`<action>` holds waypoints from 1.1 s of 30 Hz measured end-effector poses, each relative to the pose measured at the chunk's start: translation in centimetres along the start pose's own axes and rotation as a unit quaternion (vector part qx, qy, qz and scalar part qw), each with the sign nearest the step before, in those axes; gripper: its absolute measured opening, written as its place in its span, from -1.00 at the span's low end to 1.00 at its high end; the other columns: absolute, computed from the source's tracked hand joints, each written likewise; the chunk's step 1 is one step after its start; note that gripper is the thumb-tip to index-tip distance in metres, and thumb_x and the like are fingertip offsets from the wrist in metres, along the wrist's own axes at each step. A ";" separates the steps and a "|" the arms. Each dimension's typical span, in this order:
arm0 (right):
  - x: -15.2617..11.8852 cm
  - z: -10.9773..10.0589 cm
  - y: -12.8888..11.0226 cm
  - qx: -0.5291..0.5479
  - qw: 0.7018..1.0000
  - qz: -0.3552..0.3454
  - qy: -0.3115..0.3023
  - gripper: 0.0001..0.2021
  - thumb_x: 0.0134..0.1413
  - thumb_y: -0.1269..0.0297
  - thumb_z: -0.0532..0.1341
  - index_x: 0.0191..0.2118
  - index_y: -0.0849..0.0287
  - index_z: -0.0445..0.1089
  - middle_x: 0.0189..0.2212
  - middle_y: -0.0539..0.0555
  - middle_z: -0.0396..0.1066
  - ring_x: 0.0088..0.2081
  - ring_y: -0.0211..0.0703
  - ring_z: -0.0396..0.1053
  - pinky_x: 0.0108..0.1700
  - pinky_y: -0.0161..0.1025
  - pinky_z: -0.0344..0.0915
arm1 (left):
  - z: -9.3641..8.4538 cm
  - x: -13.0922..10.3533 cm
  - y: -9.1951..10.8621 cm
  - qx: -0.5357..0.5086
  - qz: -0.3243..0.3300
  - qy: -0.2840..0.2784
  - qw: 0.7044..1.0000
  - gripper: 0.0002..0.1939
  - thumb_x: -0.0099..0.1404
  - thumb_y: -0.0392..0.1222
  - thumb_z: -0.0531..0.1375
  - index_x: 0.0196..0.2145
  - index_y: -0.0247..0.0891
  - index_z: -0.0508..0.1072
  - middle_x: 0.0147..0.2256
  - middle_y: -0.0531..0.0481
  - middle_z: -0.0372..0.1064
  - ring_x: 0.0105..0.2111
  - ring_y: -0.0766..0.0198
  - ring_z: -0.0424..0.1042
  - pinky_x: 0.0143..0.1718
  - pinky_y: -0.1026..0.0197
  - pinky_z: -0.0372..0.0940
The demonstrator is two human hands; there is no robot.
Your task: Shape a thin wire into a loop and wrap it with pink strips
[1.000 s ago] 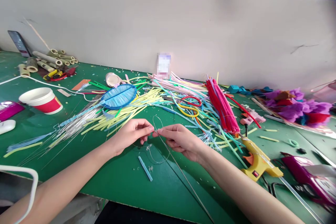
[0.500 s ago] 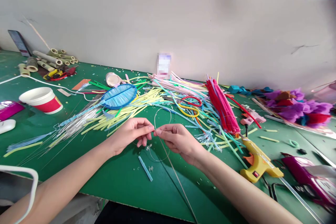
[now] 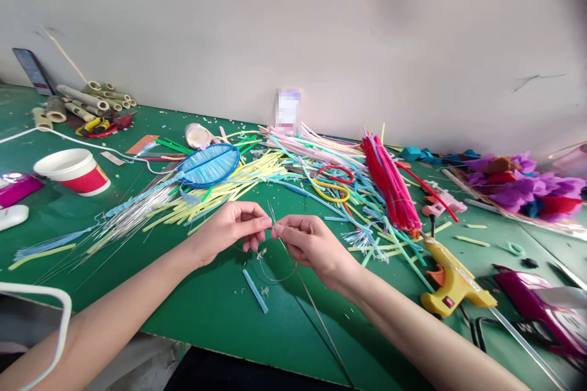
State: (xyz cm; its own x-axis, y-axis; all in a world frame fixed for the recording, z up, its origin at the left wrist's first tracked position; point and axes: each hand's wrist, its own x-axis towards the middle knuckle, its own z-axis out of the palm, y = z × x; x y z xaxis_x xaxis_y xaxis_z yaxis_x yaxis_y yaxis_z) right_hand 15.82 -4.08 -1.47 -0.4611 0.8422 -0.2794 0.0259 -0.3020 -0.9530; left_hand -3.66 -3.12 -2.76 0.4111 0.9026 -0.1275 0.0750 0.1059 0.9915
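Note:
Close together over the green table (image 3: 192,311), my two hands work on a thin metal wire (image 3: 318,317). My left hand (image 3: 241,226) pinches it between thumb and forefinger. Just to the right, my right hand (image 3: 305,241) is closed on the same wire with thumb and fingers. Thin strands stick up above the pinch, and a long straight length slopes down to the near right edge. Below the hands lie a short light-blue pipe cleaner piece (image 3: 255,291) and clear glue-like scraps (image 3: 265,291).
A blue oval fan-shaped piece (image 3: 210,165) lies among yellow pipe cleaners (image 3: 220,192) behind my hands. A red-pink bundle (image 3: 389,186) and a yellow glue gun (image 3: 458,284) are to the right. A paper cup (image 3: 76,172) and bamboo pieces (image 3: 87,98) stand at left.
The round wire loop that stood above my fingers has narrowed into thin, nearly straight strands. Both hands stay almost in place, still pinching the wire.

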 end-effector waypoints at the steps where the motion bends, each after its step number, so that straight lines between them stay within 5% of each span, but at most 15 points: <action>1: 0.0 0.0 0.0 0.000 1.000 0.001 0.005 -0.73 0.04 0.09 0.29 -0.41 0.21 0.37 -0.74 -0.22 -0.04 -0.68 -0.45 -0.21 -0.64 -0.37 -0.30 | 0.0 0.0 0.0 -0.004 -0.001 0.002 1.000 -0.74 0.27 0.00 0.29 -0.35 -0.27 0.49 -0.49 0.05 0.43 -0.55 0.36 0.39 -0.57 0.33 0.22; 4: -0.1 -0.4 -0.3 -0.013 1.000 0.011 0.016 -0.68 0.08 0.02 0.27 -0.32 0.23 0.43 -0.74 -0.23 -0.05 -0.68 -0.44 -0.23 -0.65 -0.37 -0.32 | -0.1 0.2 0.1 -0.040 -0.004 0.034 0.999 -0.70 0.27 0.04 0.28 -0.23 -0.26 0.47 -0.44 0.02 0.48 -0.51 0.30 0.45 -0.54 0.31 0.26; 9: -0.8 -1.2 -1.9 -0.033 0.999 0.013 -0.001 -0.61 0.13 -0.04 0.24 -0.20 0.24 0.50 -0.71 -0.22 -0.10 -0.66 -0.42 -0.23 -0.64 -0.36 -0.34 | -0.8 0.6 0.1 -0.116 0.074 0.182 0.974 -0.63 0.35 0.12 0.15 -0.18 -0.28 0.46 -0.14 -0.14 0.49 -0.14 0.09 0.50 -0.22 0.15 0.38; 17: -1.5 -1.1 -7.1 -0.128 0.976 -0.146 0.101 -0.62 -0.06 -0.06 0.38 -0.40 0.23 0.50 -0.70 -0.17 0.05 -0.66 -0.44 -0.11 -0.61 -0.32 -0.26 | -0.4 -1.2 2.1 0.053 0.242 0.370 0.895 -0.76 0.39 0.04 0.14 -0.15 -0.17 0.42 -0.25 0.02 0.39 -0.19 0.22 0.40 -0.14 0.22 0.28; 20: -1.8 -0.9 -9.7 -0.113 0.955 -0.235 0.139 -0.66 -0.04 -0.02 0.38 -0.43 0.22 0.48 -0.71 -0.17 0.04 -0.66 -0.44 -0.13 -0.59 -0.30 -0.27 | 1.0 -2.2 4.8 0.120 0.302 0.343 0.882 -0.84 0.39 -0.05 0.17 -0.17 -0.14 0.43 -0.28 0.03 0.40 -0.24 0.23 0.41 -0.20 0.22 0.29; 23: -2.2 -0.5 -12.0 -0.098 0.925 -0.316 0.188 -0.71 -0.02 0.06 0.38 -0.45 0.21 0.49 -0.71 -0.17 0.02 -0.65 -0.44 -0.14 -0.58 -0.29 -0.28 | 2.7 -2.2 8.0 0.207 0.419 0.326 0.822 -0.91 0.39 -0.15 0.18 -0.18 -0.12 0.48 -0.24 0.00 0.40 -0.20 0.21 0.38 -0.14 0.18 0.28; 25: -2.7 -0.2 -13.3 -0.077 0.902 -0.368 0.214 -0.75 -0.04 0.11 0.39 -0.44 0.21 0.52 -0.71 -0.16 0.03 -0.64 -0.43 -0.13 -0.59 -0.28 -0.28 | 3.6 -1.6 9.8 0.178 0.450 0.340 0.806 -0.86 0.35 -0.13 0.22 -0.13 -0.10 0.49 -0.12 -0.04 0.37 -0.13 0.18 0.37 -0.07 0.14 0.28; 28: -3.3 0.0 -14.8 -0.013 0.884 -0.416 0.214 -0.79 -0.07 0.16 0.40 -0.45 0.22 0.53 -0.72 -0.16 0.04 -0.65 -0.44 -0.18 -0.60 -0.28 -0.30 | 4.1 0.0 11.4 -0.034 0.397 0.310 0.863 -0.64 0.36 0.01 0.21 0.08 -0.05 0.37 0.02 -0.07 0.34 -0.06 0.18 0.38 -0.12 0.17 0.34; 30: -3.5 -0.3 -15.3 0.042 0.889 -0.412 0.196 -0.80 -0.09 0.18 0.40 -0.45 0.22 0.51 -0.73 -0.18 -0.02 -0.65 -0.45 -0.23 -0.61 -0.29 -0.33 | 4.0 1.1 11.7 -0.134 0.334 0.187 0.914 -0.66 0.42 0.09 0.09 -0.03 -0.15 0.45 -0.12 -0.11 0.42 -0.15 0.19 0.43 -0.20 0.17 0.38; 33: -3.4 -1.0 -15.2 0.124 0.913 -0.357 0.152 -0.82 -0.11 0.22 0.40 -0.42 0.22 0.49 -0.75 -0.23 -0.12 -0.66 -0.46 -0.30 -0.64 -0.32 -0.39 | 3.8 2.3 11.3 -0.176 0.308 0.070 0.932 -0.70 0.40 0.03 0.14 -0.21 -0.23 0.53 -0.26 -0.09 0.48 -0.23 0.22 0.47 -0.23 0.20 0.39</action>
State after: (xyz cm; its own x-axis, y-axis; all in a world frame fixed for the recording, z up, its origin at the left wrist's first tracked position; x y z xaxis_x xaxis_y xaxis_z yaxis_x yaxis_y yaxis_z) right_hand 17.94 -1.94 13.82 -0.0127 0.9376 0.3475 -0.4037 0.3131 -0.8597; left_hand 1.63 -1.46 8.02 0.1544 0.8801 0.4489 -0.4484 -0.3424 0.8256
